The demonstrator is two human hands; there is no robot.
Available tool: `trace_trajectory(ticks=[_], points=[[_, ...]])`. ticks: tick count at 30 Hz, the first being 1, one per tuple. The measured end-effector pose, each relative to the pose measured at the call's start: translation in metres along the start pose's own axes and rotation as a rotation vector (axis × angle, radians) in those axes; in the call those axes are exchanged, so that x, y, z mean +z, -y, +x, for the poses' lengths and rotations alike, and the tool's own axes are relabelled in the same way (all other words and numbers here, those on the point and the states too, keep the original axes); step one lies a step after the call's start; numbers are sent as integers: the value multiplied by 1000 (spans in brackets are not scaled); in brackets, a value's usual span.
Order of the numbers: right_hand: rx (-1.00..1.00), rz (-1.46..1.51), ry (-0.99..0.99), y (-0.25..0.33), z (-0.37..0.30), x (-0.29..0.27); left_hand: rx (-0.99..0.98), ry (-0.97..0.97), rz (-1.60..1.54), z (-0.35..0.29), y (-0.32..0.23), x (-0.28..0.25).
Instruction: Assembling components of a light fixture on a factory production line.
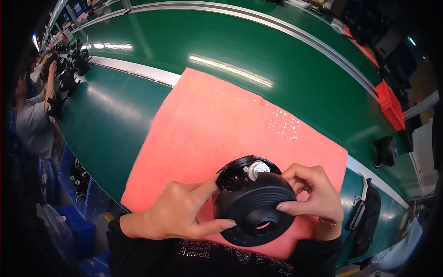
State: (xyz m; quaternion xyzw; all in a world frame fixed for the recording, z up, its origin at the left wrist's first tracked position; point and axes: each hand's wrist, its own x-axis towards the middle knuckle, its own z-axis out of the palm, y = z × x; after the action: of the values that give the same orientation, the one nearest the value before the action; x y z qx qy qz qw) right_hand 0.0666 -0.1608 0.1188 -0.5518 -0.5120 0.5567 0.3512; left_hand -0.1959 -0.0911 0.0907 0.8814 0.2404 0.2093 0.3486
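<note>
Green tabletop (258,60), pink mat (207,124) on it, and above the mat's near edge a black round housing (254,205) (small metal part on top), left hand (177,214) and right hand (314,194) each with a closed grip on its rim.

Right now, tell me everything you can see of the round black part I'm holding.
The round black part looks like moulded matt plastic: a stepped, ribbed ring around a central opening showing pink behind. A small silver-grey fitting sits at its upper back edge. It is tilted toward the camera above the pink mat, gripped by the left hand and right hand.
</note>
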Motion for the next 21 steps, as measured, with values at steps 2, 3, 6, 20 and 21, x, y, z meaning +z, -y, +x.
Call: trace_trajectory(ticks=[2,3,6,20,21], points=[[-94,-150,-24,-2,0,4,8,-30,17,3,-5,2],[17,-142,-5,4,0,3,15,-55,36,4,-6,3],[0,-153,-5,4,-3,-2,-31,17,94,1,-10,-1],[-176,-348,-245,-20,22,5,-150,170,269,25,-4,-16],[-204,-393,-255,-21,25,6,-164,178,288,26,-3,-16]])
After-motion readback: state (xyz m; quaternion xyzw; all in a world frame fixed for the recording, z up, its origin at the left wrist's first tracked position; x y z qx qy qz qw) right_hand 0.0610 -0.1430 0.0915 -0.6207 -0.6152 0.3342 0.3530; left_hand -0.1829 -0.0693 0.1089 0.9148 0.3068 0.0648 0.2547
